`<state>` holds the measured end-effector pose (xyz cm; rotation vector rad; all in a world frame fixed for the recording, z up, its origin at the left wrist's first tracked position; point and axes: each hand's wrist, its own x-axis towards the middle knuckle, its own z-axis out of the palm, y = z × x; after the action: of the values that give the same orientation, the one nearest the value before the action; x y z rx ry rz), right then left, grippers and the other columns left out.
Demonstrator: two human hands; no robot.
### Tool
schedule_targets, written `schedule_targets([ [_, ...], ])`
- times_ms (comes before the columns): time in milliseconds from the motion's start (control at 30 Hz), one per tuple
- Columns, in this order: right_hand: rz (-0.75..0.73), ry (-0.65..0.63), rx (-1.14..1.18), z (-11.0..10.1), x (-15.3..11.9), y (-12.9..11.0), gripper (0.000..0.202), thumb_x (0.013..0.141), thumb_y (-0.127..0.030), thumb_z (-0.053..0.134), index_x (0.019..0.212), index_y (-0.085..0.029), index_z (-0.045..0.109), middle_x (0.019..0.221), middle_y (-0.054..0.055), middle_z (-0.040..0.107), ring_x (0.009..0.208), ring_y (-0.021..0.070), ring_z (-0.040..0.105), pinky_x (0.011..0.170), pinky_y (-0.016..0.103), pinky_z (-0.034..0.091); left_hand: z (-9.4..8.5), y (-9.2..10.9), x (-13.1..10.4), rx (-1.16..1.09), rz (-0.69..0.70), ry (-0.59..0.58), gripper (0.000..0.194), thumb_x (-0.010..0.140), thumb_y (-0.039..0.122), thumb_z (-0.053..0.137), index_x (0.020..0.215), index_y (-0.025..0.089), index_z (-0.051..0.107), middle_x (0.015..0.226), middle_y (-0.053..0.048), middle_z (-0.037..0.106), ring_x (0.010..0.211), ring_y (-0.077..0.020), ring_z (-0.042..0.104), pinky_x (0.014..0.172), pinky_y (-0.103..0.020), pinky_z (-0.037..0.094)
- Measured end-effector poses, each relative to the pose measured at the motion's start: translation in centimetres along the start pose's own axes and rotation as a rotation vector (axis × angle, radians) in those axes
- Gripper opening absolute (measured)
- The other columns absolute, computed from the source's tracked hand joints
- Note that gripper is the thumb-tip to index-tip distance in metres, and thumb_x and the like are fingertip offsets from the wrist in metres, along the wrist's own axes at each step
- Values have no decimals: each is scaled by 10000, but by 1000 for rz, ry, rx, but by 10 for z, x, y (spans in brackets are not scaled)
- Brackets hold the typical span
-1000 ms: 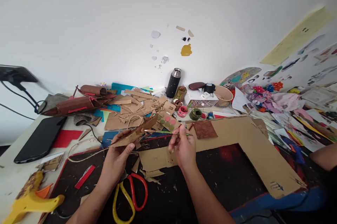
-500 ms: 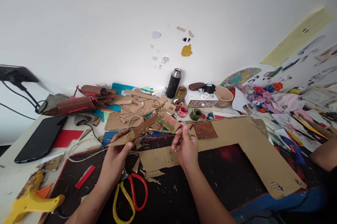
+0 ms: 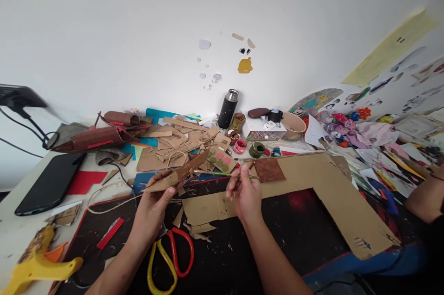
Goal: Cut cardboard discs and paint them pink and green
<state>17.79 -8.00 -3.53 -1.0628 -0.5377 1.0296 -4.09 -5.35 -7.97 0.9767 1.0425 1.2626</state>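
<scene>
My left hand is closed on a piece of cardboard, tilted up, with brown paint over part of its face. In my right hand a thin green paintbrush is pinched between thumb and fingers. Its bristle end points left and reaches the right side of the held cardboard; whether it touches I cannot tell. Just beyond my right hand a brown-painted cardboard square lies on a large cardboard sheet. Behind the brush stand small paint jars, one pink and one dark green.
Scissors with red and yellow handles lie below my left hand. A yellow glue gun and a phone are at left. Cardboard scraps, a brown model boat and a black flask stand behind. Another person's arm rests at right.
The view has shifted slightly, so most things sit a little further left. Both hands keep their hold, and the brush and cardboard have barely moved.
</scene>
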Motion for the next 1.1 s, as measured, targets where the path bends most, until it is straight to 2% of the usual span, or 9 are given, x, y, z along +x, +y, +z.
schedule_targets([
  [133,26,-61,-6,5,-3,2,583,819,-744,748,727,-175,659,457,-32,580,305,114,514,314,194,343,2,4,-2,54,29,3,650,782,598,851,1243,190,644,1367,-159,681,1263,-413,677,1121,-576,534],
  [333,-7,35,-6,1,1,1,579,799,-746,765,734,-181,656,461,-45,572,315,108,512,320,191,350,-1,2,-1,20,-10,-9,681,790,595,844,1292,205,600,1385,-148,675,1221,-389,705,1149,-589,499],
  [500,23,-70,-21,3,-3,-1,575,835,-737,739,731,-177,662,462,-34,577,310,113,517,317,196,347,0,3,-1,87,30,12,655,754,611,860,1223,206,648,1397,-137,655,1293,-400,652,1118,-544,541],
  [700,11,-22,10,7,-4,-1,574,796,-737,779,722,-180,660,451,-45,568,311,106,509,321,189,350,0,4,0,128,53,16,615,757,594,854,1190,205,658,1334,-136,683,1282,-401,655,1107,-550,543],
  [900,51,-131,11,16,-10,-1,576,827,-731,755,715,-174,664,444,-26,588,303,116,530,316,186,344,-1,-1,2,195,98,-9,589,779,559,838,1217,213,649,1284,-137,714,1256,-387,667,1131,-565,506],
  [1100,15,-1,35,13,-5,0,586,770,-741,802,725,-171,673,456,-41,584,312,106,531,310,174,351,-2,1,1,213,91,17,592,782,579,818,1216,216,643,1283,-132,722,1262,-379,667,1122,-534,516],
])
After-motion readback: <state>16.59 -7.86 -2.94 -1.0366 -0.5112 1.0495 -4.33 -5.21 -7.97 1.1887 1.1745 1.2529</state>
